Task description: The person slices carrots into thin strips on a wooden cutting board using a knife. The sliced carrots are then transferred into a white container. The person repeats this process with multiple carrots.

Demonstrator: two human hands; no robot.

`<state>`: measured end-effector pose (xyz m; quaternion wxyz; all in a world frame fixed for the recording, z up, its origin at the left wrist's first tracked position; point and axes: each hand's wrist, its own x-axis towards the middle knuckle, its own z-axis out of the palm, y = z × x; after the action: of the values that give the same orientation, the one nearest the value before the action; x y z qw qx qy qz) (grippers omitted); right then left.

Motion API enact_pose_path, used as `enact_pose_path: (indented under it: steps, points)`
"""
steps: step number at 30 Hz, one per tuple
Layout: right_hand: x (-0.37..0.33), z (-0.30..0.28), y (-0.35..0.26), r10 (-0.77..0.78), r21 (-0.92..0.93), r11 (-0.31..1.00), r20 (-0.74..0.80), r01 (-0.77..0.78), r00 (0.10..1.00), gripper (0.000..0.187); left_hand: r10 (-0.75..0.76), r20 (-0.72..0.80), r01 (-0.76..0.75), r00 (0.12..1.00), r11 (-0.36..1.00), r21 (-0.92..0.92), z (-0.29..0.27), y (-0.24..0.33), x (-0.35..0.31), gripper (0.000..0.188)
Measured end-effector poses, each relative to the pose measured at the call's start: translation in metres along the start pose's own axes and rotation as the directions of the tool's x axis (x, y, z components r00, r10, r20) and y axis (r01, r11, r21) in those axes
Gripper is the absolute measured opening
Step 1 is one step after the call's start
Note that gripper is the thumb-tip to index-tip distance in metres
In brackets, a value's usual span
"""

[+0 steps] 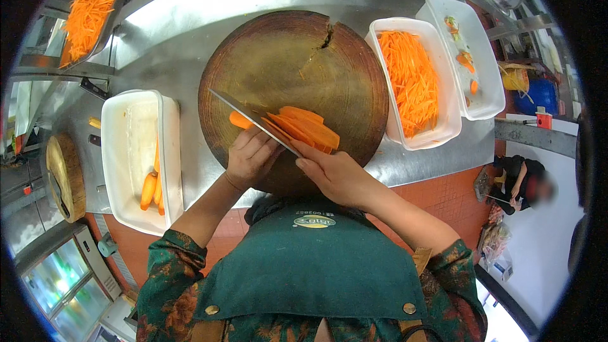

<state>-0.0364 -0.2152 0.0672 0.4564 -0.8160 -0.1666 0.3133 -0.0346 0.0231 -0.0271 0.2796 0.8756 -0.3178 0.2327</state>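
On the round wooden chopping block [285, 57], my right hand [335, 174] grips a broad-bladed kitchen knife [250, 115], its handle hidden in my fist. The blade runs slantwise from upper left toward my right hand. Just left of it, my left hand [251, 157] has curled fingers on a carrot [240, 120], whose rounded end shows beyond the fingertips. Overlapping carrot slices [309, 129] lie on the block right of the blade. Part of the carrot is hidden by the blade and my fingers.
Left stands a white tub [120, 152] with several whole carrots [150, 189]. At right, a white tub [446, 88] holds carrot shreds [408, 82], beside another tub [437, 9] with scraps. More shreds [92, 16] fill a tray upper left. A person [516, 180] sits at far right.
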Motion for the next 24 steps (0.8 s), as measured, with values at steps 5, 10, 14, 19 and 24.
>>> enact_pose_path:
  steps: [5, 10, 14, 19, 24]
  points:
    - [0.003, -0.004, -0.008, -0.016, 0.025, 1.000, 0.004, 0.016, 1.000, 0.048, 0.004, -0.014, -0.004, 1.000, 1.000, 0.007, 0.001, 0.000, 0.001, 0.034]
    - [-0.027, -0.015, -0.007, 0.160, 0.040, 0.986, 0.094, -0.165, 0.983, 0.053, 0.000, -0.033, 0.000, 0.999, 1.000, 0.005, -0.001, 0.004, 0.007, 0.034]
    - [0.003, 0.002, -0.003, 0.116, 0.032, 0.993, 0.034, -0.117, 0.993, 0.052, -0.002, -0.033, 0.001, 0.999, 1.000, -0.024, 0.001, 0.002, 0.003, 0.032]
    - [0.016, 0.011, 0.018, -0.041, 0.052, 0.998, -0.071, 0.045, 0.997, 0.047, 0.005, -0.033, -0.006, 0.999, 1.000, -0.023, -0.004, 0.001, 0.009, 0.030]
    - [-0.010, -0.003, 0.006, 0.211, -0.031, 0.977, 0.057, -0.210, 0.976, 0.052, 0.026, -0.060, -0.026, 0.998, 1.000, 0.013, -0.005, -0.005, 0.007, 0.029]
